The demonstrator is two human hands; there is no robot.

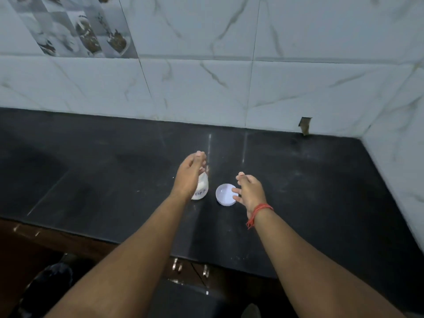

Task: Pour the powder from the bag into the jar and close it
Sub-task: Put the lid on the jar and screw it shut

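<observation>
While both arms reach over the black counter [298, 180] | left hand [189, 175] hovers at the white powder bag [202, 188], grip loose, contact unclear | right hand [249, 191] spread beside the open white jar [223, 194], probably to steady it for pouring

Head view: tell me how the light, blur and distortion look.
Head view: dim and bluish; bright streaks of glare on the dark counter; wide-angle bending tilts the wall tiles; the left hand and the lettering on the jar are soft with blur.

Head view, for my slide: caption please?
Left hand over the jar, right hand at the lid on a dark counter.
</observation>
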